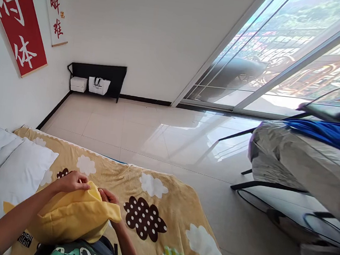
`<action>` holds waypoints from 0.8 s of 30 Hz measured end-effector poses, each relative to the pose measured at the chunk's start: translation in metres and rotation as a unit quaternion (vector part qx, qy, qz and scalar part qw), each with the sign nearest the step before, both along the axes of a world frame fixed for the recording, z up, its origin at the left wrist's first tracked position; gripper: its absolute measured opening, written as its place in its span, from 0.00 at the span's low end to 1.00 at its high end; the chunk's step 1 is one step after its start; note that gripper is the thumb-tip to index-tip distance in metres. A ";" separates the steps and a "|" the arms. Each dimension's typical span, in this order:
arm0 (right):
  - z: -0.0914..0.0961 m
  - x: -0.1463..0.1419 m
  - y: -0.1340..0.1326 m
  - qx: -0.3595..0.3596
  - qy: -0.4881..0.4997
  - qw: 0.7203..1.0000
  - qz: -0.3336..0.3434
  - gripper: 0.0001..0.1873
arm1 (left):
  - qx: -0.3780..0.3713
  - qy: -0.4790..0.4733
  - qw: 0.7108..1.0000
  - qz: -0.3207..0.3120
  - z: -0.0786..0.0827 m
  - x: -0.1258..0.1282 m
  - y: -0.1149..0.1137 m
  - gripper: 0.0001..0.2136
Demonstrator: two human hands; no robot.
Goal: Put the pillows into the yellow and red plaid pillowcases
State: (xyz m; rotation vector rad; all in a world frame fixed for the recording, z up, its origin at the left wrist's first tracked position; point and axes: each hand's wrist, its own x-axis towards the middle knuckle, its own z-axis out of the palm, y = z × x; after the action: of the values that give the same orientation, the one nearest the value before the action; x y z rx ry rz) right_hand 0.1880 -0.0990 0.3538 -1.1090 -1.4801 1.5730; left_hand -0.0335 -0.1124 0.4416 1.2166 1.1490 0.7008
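Note:
A plump yellow pillowcase (69, 217) rests against the front of my body, over the bed, bulging as if filled. My left hand (73, 182) pinches its upper edge, thumb and fingers closed on the fabric. Just to the right, my right hand (109, 197) is closed on the same edge, and a fold of yellow cloth hangs over its wrist. Whatever is inside the pillowcase stays hidden. Beneath lies a tan blanket (177, 198) patterned with white clouds and brown dotted shapes.
White pillows (13, 179) lie at the left end of the bed. Beyond it, a low black shelf (99, 70) holds a white box (78, 84) and a white bag (99, 86). At right stands a chair (261, 185) piled with grey and blue cloth, near sliding glass doors (256, 72).

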 end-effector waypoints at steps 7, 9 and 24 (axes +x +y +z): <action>-0.003 0.047 -0.014 -0.070 0.086 0.993 0.033 0.28 | -0.047 -0.102 0.990 0.086 -0.032 0.012 -0.012 0.27; -0.003 0.053 -0.017 -0.059 0.077 0.995 0.032 0.27 | -0.052 -0.106 0.986 0.121 -0.045 0.020 -0.011 0.29; -0.012 0.057 -0.048 0.070 -0.093 0.965 -0.234 0.22 | -0.104 -0.090 0.988 0.064 -0.055 0.021 -0.024 0.27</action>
State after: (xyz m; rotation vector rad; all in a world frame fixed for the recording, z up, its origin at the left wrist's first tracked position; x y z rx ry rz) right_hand 0.2448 -0.1472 0.3417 -1.4280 -1.2983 1.0462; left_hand -0.0130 -0.1364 0.3870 0.8918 1.1253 0.7502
